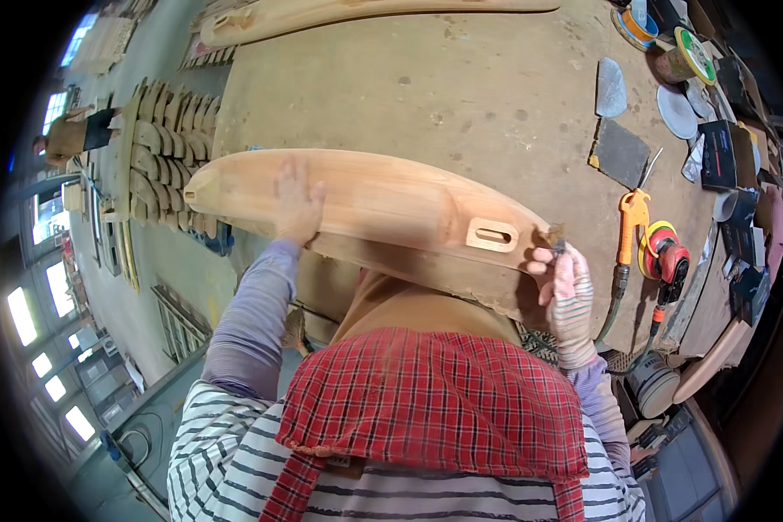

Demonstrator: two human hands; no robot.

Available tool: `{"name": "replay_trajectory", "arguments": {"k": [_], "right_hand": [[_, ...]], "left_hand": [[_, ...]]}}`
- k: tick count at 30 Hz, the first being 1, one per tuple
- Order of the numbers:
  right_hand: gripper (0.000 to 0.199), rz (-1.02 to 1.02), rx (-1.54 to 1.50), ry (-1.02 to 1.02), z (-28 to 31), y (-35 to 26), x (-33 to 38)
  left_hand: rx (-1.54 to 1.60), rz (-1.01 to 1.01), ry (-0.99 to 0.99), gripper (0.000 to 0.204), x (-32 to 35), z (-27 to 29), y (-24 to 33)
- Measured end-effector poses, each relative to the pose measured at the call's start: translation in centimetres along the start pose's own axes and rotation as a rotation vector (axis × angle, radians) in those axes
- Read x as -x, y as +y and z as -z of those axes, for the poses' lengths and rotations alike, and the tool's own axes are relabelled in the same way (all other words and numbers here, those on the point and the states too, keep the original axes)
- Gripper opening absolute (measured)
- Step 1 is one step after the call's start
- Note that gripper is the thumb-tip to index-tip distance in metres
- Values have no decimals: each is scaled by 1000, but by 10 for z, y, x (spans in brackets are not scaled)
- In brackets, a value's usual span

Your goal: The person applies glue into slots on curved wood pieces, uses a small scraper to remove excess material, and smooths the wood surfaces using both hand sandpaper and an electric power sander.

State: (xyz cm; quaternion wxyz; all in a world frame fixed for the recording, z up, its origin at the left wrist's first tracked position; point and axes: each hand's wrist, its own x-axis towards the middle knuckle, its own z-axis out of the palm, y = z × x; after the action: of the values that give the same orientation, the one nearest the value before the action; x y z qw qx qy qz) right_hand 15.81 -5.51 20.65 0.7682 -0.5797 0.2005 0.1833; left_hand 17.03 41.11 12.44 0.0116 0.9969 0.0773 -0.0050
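Note:
A long, curved pale wooden piece (374,196) lies across the table in front of me, with an oval slot in a lighter inset (493,234) near its right end. My left hand (299,202) rests flat on its upper face, left of the middle, fingers spread and a little blurred. Beside the right end, my right hand (563,278), in a striped sleeve that reaches over the palm, is closed in a pinch. Between its fingertips is a small, ragged brown-and-grey scrap (552,237), maybe worn sandpaper, at the wood's edge.
An orange air blow gun (632,222) and a red-and-yellow sander (667,257) lie right of my right hand. Beyond are a dark square pad (620,153), discs and boxes. Another long wooden piece (365,16) lies at the far edge. Stacked curved wood parts (167,148) stand left; a person (74,137) is farther off.

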Motion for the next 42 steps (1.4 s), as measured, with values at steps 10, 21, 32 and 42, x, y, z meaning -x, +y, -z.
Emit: {"name": "replay_trajectory", "arguments": {"k": [10,21,32,42], "right_hand": [[25,43,71,379,-119,16,43],[27,-147,-63,369,-277,52,61],[28,-171,-57,-36,-345,86,62],[27,-194,-133,14,-410,117,69]], "left_hand": [[-111,-23,-11,68,-14,21,-222],[425,-107,-563,91,-62,70,-354],[493,-266,-395,79,-65,49,-377],[504,-261,-415,81,-67,50,-379]]}}
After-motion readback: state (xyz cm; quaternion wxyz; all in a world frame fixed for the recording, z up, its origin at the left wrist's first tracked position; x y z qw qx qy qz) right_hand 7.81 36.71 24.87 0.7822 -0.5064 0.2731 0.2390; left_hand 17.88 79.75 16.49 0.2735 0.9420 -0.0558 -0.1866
